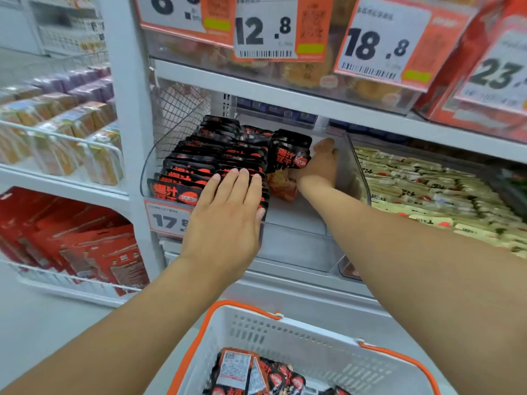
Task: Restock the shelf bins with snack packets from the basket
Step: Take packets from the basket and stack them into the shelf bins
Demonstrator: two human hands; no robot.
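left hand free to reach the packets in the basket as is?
Probably yes. The left hand lies flat with straight fingers on the black packets in the clear bin and holds nothing. The basket sits below it, open-topped, its packets uncovered, and neither arm crosses them.

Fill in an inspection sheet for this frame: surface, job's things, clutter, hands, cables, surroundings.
Surface: clear shelf bin, right half bare.
Job's things: black snack packets stacked in the bin's left half; more packets in the white basket below.
Clutter: nothing seen.
Hands: left hand lies flat on the front packets; right hand grips an upright packet deep in the bin.
Cables: nothing seen.
Surroundings: price tags above, a bin of pale packets to the right, red boxes lower left.
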